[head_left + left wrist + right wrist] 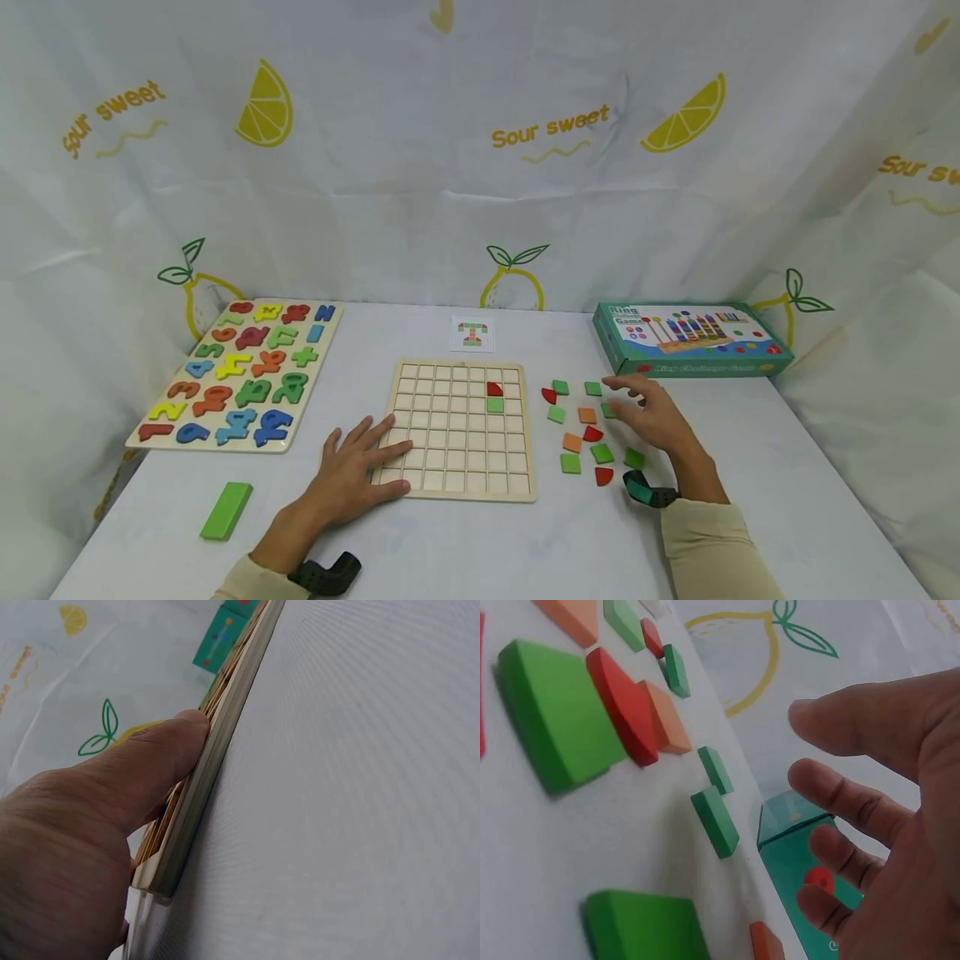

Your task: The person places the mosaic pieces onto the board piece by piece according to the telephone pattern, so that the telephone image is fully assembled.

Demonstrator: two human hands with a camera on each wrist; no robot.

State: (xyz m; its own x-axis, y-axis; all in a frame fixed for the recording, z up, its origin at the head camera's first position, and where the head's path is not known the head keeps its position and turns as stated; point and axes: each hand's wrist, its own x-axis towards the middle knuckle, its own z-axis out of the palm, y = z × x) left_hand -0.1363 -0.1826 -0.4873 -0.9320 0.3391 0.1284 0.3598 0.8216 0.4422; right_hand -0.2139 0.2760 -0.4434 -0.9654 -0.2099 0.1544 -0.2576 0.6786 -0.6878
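My left hand (347, 477) lies with spread fingers on the left edge of a wooden grid board (455, 437). In the left wrist view its thumb (169, 746) presses on the board's rim (199, 799). A red quarter-circle tile (494, 389) and a light green square tile (495, 405) sit in the grid, one above the other. My right hand (654, 419) hovers over loose tiles right of the board, its fingers slightly bent and apart, holding nothing. A green square tile (608, 411) lies partly hidden below its fingers; another green tile (593, 388) is close by.
Several green, orange (587, 415) and red tiles (603, 476) lie scattered beside the board. A pattern card (472, 334) stands behind it. A number puzzle board (247, 379) is at left, with a green block (227, 512) before it. A game box (693, 340) sits back right.
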